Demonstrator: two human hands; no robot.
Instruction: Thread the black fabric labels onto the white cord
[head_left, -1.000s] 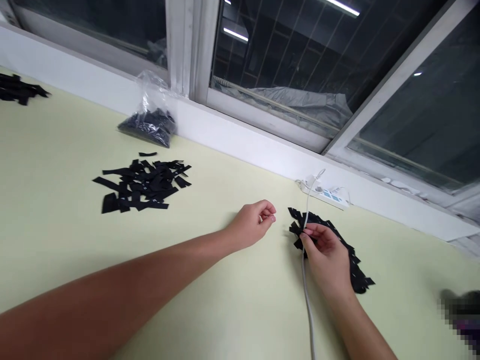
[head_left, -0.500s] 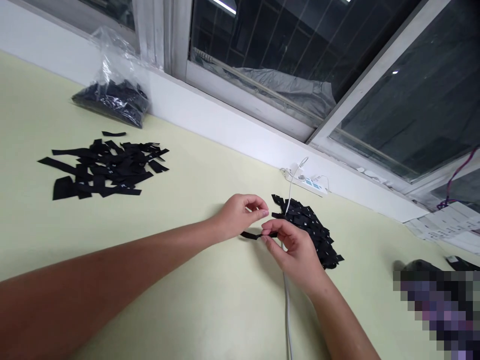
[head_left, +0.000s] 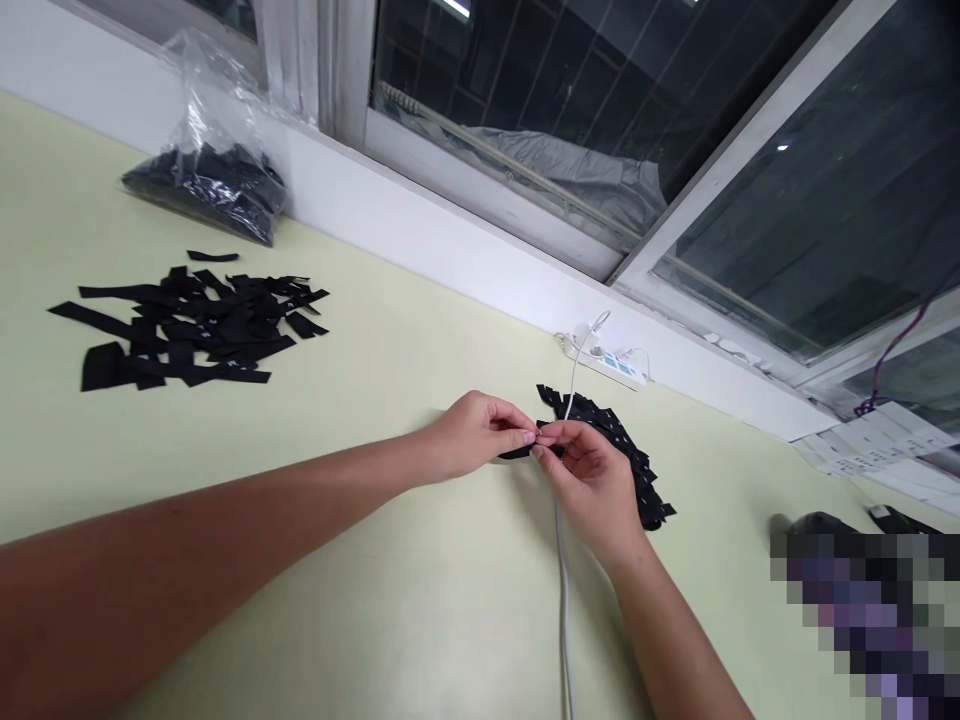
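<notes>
Near the middle of the table, my left hand [head_left: 469, 435] and my right hand [head_left: 596, 480] meet at their fingertips. Between thumb and forefinger, my right hand pinches a black fabric strip [head_left: 516, 453], whose loose end sticks out below my left fingers. My left thumb and forefinger are closed together at the same spot; what they grip is too small to make out. Behind my right hand lies a heap of black strips [head_left: 619, 440], partly covered by that hand. Farther left is a looser pile of black fabric strips [head_left: 217, 325], some with small white marks.
A clear plastic bag [head_left: 206, 185] of black pieces stands against the white ledge at back left. A white power strip [head_left: 611, 362] lies by the wall, and a pale cable [head_left: 566, 610] runs under my right hand. White boxes [head_left: 874, 440] sit at right.
My left fingertips have closed the small gap and now touch my right fingertips at the strip. My right hand has risen slightly in view with the strip. The whole view has shifted a little.
</notes>
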